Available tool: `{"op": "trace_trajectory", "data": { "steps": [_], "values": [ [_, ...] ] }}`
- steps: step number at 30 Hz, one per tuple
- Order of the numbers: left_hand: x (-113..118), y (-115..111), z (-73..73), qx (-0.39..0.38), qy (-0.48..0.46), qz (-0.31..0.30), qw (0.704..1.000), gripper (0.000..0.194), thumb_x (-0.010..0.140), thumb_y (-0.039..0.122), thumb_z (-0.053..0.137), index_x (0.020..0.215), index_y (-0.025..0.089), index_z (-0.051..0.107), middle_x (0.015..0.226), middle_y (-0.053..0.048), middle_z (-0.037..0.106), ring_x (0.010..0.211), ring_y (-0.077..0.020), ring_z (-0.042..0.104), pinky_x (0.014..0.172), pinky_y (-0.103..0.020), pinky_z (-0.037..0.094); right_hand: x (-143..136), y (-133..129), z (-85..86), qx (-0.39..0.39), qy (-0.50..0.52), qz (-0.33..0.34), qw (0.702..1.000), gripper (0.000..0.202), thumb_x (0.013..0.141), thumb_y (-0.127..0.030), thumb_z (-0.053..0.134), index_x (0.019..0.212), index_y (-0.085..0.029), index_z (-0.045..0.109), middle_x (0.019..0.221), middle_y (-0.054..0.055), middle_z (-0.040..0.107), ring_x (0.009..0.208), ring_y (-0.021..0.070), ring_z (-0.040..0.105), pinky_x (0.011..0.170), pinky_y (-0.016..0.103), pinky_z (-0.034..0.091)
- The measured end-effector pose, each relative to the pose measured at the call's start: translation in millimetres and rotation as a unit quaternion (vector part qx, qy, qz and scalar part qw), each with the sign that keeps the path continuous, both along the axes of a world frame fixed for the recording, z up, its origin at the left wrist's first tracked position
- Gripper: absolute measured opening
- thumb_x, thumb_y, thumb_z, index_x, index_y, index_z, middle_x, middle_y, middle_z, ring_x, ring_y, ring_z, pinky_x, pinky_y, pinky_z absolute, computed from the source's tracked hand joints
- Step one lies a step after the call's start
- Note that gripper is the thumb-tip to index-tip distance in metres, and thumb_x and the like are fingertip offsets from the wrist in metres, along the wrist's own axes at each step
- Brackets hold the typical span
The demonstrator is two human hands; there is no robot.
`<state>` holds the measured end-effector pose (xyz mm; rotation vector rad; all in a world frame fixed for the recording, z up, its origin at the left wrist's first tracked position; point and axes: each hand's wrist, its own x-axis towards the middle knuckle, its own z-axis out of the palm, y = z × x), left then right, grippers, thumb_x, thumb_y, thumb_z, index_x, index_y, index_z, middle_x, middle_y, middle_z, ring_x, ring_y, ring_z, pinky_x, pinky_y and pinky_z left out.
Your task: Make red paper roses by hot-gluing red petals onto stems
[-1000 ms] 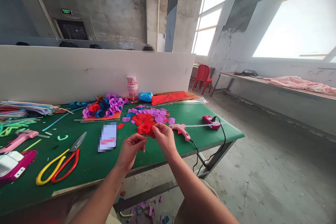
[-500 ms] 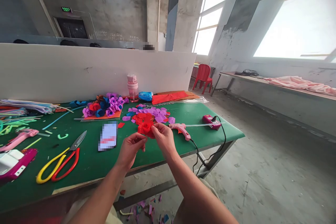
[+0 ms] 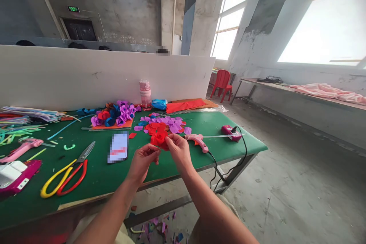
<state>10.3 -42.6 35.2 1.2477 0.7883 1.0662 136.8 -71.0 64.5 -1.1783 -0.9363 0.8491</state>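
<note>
One red flower (image 3: 158,138) in hand, held over the near side of the green table (image 3: 211,122), just in front of a spread of loose red petals (image 3: 154,126) and purple petals (image 3: 173,122). Looks like a petal-fixing step, judging by the layered bloom, the cut pieces and the pink glue gun (image 3: 198,141) close by; probably a matter of pressing or settling an outer petal. Seems to call next for a steady pinch with the right hand (image 3: 179,151) and perhaps a light turn of the bloom, without squashing the folds.

Right thumb and fingers closed on the right edge of the flower, grasping its red rim. Left hand (image 3: 143,162) lower and to the left, near the underside, thumb and forefinger pressed together, the rest curled — impossible to tell whether around a thin stem or around nothing.

Bright red all over, apparently papery, with a tight centre and wider, looser petals around it. Open like a rose, partly covered on the right by fingertips. Similar in make to the bunched flowers (image 3: 126,111) in red, blue and purple, farther back to the left. Likely to crease under a hard grip — better handled by the edge or from beneath. Too small to make out any glue on it.
</note>
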Motion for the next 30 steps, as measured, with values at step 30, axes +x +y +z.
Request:
{"op": "trace_trajectory", "data": {
  "steps": [30],
  "values": [
    [1,-5,7.7,0.009,-0.013,0.044,0.999,0.021,0.064,0.033,0.076,0.064,0.017,0.063,0.053,0.004,0.052,0.051,-0.0081,0.045,0.051,-0.021,0.037,-7,-13,-3.0,0.072,0.042,0.107,0.991,0.016,0.071,-0.022,0.058,0.084,-0.018,0.067,0.079,0.003,0.07,0.078,0.0192,0.065,0.073,0.027,0.048]
  ]
}}
